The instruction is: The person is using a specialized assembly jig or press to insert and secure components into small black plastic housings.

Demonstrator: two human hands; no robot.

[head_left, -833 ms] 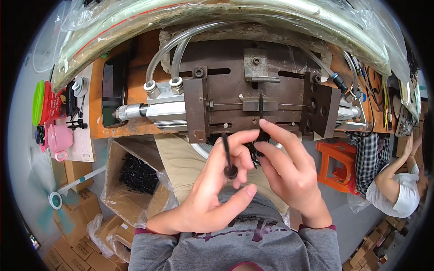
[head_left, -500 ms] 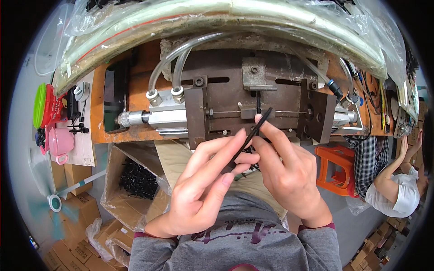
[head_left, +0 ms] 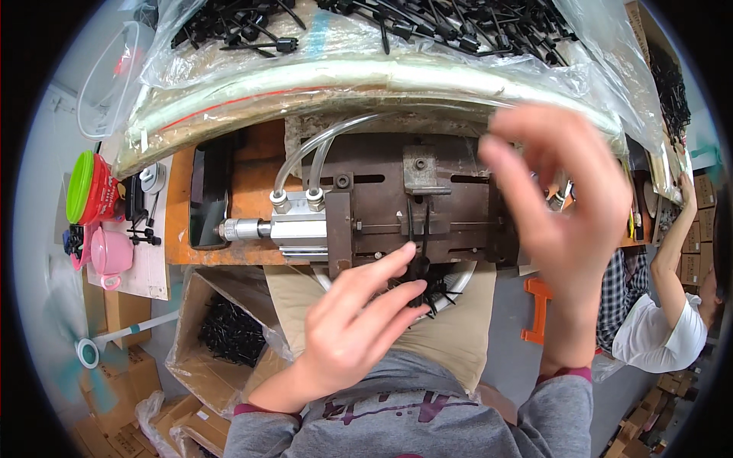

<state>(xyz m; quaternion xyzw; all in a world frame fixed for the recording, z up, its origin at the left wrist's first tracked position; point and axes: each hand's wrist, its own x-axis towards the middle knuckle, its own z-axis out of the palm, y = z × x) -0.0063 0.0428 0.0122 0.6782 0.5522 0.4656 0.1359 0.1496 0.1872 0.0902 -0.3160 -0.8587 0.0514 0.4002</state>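
My left hand [head_left: 355, 324] is at the front edge of the metal fixture, fingers closed about a black plastic part with a thin stem [head_left: 418, 265]; its thumb is hidden. The stem points up toward the small block at the middle of the fixture [head_left: 450, 160], with a second thin black rod [head_left: 426, 221] beside it. Below the fingertips, several more black stemmed parts [head_left: 439, 294] sit in a cluster above my lap. My right hand [head_left: 569, 183] is raised over the fixture's right end, blurred by motion. Its thumb and fingers are apart, and nothing shows between them.
Beyond a plastic-wrapped curved rim [head_left: 382, 76] lies a heap of black stemmed parts [head_left: 458, 30]. A pneumatic cylinder [head_left: 298, 225] with clear hoses stands left. A carton of black parts [head_left: 229, 324] and a fan [head_left: 88, 353] are lower left. Another person [head_left: 660, 328] sits at right.
My right hand has left the black part, moving up and right toward the far rim. My left hand stays near the fixture with its fingers lower. The view has tilted, showing the far heap.
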